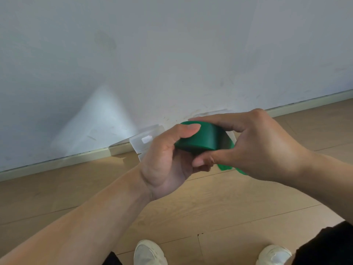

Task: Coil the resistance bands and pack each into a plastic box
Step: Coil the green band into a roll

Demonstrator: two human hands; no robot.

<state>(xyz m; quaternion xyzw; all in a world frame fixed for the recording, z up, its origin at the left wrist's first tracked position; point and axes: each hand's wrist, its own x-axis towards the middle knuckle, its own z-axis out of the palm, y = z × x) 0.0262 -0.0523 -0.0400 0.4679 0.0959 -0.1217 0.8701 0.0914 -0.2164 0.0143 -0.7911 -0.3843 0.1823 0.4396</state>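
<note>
1. I'm looking down at both hands, raised in front of me over the floor [191, 211], and the green band [202, 137] sits between them, partly coiled
2. Left hand [168, 159] grips the coil from the left: the thumb [188, 131] is curled over the top of the green loop, and the other fingers wrap underneath, mostly hidden
3. Right hand [257, 144] holds it from the right: the upper fingers arch over the far top edge of the coil, and the thumb presses in beneath it, pinching the band against them
4. A loose green tail hangs just below the right thumb, partly behind the hand
5. A clear plastic box [142, 143] lies on the floor just beyond the left fingers, against the skirting of the wall [172, 54]; much of it is hidden behind the hands
6. Down below the wrists, two white shoes [150, 253] stand on the floor
</note>
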